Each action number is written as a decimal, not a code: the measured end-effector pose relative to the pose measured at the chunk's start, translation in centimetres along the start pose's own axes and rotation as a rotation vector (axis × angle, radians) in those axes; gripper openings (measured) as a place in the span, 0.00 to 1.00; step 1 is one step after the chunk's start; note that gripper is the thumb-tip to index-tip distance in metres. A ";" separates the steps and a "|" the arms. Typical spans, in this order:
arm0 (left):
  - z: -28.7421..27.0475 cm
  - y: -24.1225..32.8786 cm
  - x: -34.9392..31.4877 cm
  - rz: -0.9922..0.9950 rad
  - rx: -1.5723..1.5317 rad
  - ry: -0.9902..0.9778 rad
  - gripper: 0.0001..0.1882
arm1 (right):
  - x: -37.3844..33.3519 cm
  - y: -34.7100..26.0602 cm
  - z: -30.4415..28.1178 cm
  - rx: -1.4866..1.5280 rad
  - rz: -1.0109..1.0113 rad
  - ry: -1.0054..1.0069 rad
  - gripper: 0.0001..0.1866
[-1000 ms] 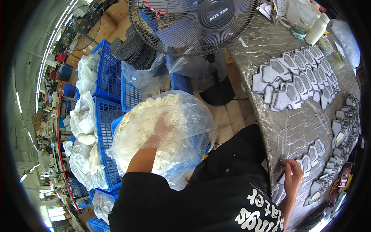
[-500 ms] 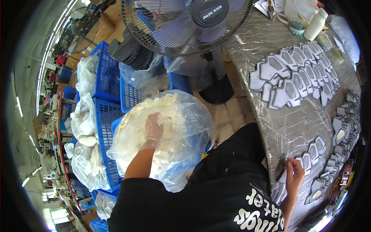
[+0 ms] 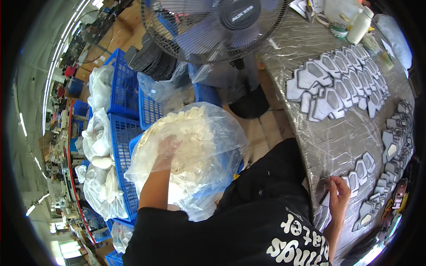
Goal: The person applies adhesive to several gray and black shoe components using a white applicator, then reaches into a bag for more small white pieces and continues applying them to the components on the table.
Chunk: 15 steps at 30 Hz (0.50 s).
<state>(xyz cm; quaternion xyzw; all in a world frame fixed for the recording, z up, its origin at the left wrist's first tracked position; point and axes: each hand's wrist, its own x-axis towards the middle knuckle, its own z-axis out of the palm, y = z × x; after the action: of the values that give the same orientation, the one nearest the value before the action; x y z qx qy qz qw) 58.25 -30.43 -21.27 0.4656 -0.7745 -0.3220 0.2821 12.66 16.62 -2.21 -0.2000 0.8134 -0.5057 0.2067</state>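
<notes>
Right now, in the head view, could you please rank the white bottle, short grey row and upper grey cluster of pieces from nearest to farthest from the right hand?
From the right hand:
1. Short grey row, just beside it
2. Upper grey cluster, farther up
3. White bottle, beyond that cluster, upper right

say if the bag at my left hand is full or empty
Looks full: cream pieces show through the clear plastic bag beneath the left hand; depth is hidden.

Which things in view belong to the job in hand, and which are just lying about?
Seemingly the job's:
clear bag of cream pieces, left hand visible through its plastic;
short row of grey-and-white pieces near right hand.

Seemingly just about:
white bottle;
fan;
stacked dark pieces.
</notes>
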 end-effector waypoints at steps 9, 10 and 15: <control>1.2 25.5 -9.8 -0.914 -0.995 -0.387 0.24 | 0.4 -4.1 2.6 -0.057 -0.235 -0.213 0.08; 2.3 28.4 -9.7 -0.847 -0.959 -0.370 0.25 | 0.1 -4.0 2.7 -0.010 -0.232 -0.238 0.09; 14.3 39.8 -5.3 -0.327 -1.156 -0.771 0.22 | -2.9 -4.6 0.7 0.309 -0.031 -0.102 0.15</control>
<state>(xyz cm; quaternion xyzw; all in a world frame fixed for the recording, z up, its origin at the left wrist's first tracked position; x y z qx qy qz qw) 28.42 -7.99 -0.74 0.2047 -0.4447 -0.8610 0.1382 15.98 15.83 2.04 -0.2037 0.7111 -0.6173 0.2680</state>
